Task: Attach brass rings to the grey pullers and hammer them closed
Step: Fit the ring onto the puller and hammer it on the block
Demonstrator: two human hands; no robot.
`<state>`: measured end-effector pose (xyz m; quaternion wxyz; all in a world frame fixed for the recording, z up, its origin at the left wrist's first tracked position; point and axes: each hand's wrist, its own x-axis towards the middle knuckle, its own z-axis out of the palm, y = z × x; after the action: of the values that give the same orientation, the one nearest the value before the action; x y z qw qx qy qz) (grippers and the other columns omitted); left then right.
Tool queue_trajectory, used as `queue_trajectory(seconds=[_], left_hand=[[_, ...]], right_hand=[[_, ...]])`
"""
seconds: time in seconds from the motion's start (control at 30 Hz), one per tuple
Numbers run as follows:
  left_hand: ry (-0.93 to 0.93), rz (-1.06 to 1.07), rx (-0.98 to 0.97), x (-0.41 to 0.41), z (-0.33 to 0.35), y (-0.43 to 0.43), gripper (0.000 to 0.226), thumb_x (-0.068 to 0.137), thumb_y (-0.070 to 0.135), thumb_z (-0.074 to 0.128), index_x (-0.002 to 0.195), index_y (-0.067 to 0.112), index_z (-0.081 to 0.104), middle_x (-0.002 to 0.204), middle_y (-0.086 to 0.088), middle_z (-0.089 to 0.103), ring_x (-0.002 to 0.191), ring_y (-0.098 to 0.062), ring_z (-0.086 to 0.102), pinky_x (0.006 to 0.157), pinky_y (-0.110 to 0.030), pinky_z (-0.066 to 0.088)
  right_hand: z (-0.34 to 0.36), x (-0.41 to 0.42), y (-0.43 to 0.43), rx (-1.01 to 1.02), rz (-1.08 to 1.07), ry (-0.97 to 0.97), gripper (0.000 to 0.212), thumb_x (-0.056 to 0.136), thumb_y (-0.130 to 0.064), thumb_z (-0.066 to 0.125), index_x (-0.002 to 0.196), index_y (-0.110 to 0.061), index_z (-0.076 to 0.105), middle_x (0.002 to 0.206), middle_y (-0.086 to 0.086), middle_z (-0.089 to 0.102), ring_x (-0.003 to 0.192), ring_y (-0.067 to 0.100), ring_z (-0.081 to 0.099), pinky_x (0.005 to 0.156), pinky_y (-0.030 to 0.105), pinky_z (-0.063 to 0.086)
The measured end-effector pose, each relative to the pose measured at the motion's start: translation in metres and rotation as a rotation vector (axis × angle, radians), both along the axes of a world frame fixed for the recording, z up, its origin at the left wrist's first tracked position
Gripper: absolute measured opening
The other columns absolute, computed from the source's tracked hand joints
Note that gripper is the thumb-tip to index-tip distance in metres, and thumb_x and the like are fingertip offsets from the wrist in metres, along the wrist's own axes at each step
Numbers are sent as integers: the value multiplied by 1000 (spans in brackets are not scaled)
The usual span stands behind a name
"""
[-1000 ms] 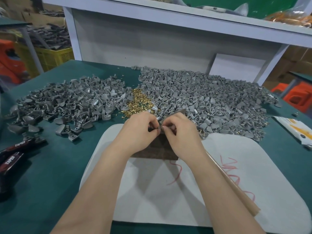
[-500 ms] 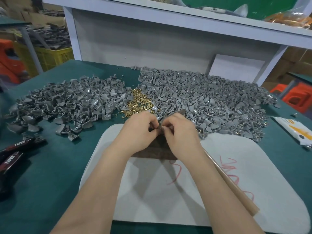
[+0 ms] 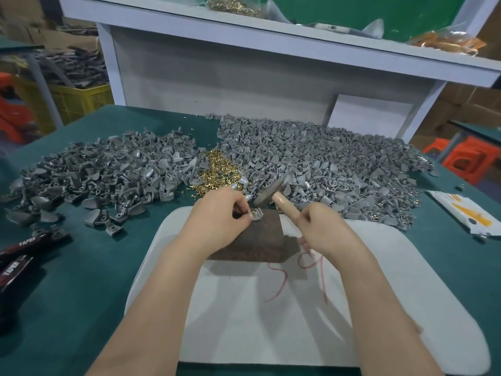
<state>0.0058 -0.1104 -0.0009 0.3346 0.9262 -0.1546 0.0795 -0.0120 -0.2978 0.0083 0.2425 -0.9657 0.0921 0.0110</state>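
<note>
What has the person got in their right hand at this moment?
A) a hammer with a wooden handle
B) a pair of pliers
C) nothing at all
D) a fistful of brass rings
A: the right hand grips the pale wooden handle of the hammer, with its head over the dark block, where the left hand pinches a grey puller.

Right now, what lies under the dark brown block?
The brown block rests on the white mat, which lies on the green table. The left hand covers its left edge.
</note>
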Motion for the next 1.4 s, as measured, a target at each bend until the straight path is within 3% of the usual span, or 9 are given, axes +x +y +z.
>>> queue_trajectory(seconds=[0.13,0.23,0.4,0.57,0.77,0.9,1.1,1.27,1.4], left_hand=[[-2,66,-17,3,-1,4,9,84,27,67,75,26,63,76,15,57,83,-13,58,75,-31,49],[6,71,-31,3,-1,4,12,84,27,67,73,27,61,75,15,56,81,-14,58,75,-31,49],[27,52,-63,4,-4,4,13,83,26,70,73,24,62,72,7,62,73,-14,58,65,-29,48],[51,106,-71,4,-4,4,24,80,21,70,63,30,57,65,14,57,69,-11,56,63,-25,43],[21,61,-82,4,-5,3,12,82,23,73,72,22,66,67,9,60,68,-10,56,63,-24,45],[38,101,-96,3,-3,4,19,80,26,73,66,28,60,65,12,58,69,-14,56,63,-26,45],[14,60,-71,3,-3,4,10,82,22,71,74,18,69,68,4,63,70,-15,58,65,-27,48],[31,105,-106,3,-2,4,24,80,21,73,62,27,59,65,7,61,71,-17,58,66,-31,50],[54,100,-54,2,0,4,20,82,22,70,65,28,60,67,10,61,71,-13,57,67,-28,48]], right_hand=[[7,-13,-6,8,19,-217,23,97,-33,44,96,-12,51,76,5,64,68,24,63,60,33,46],[9,-28,-3,28,75,-381,28,94,-29,52,122,-26,56,81,-8,62,68,13,54,61,26,36],[14,-46,16,125,82,-798,38,93,-19,57,131,-24,56,96,-9,65,73,0,52,68,1,34],[11,-56,15,-69,194,-459,39,95,-27,52,130,-41,52,99,-9,67,86,12,62,73,22,40],[21,-60,12,88,154,-829,38,96,-25,51,133,-35,52,103,-11,67,83,9,61,78,18,45],[13,-60,20,-109,222,-462,40,96,-31,47,130,-52,46,112,-6,67,87,18,63,81,30,46],[17,-59,19,24,125,-760,40,94,-20,55,131,-33,54,111,-18,61,96,6,58,81,15,39],[14,-58,19,-82,243,-402,40,94,-29,52,129,-47,50,116,-15,65,96,15,64,85,29,48],[17,-40,8,36,125,-503,36,95,-25,52,129,-36,53,102,-2,69,89,21,62,74,27,43]])
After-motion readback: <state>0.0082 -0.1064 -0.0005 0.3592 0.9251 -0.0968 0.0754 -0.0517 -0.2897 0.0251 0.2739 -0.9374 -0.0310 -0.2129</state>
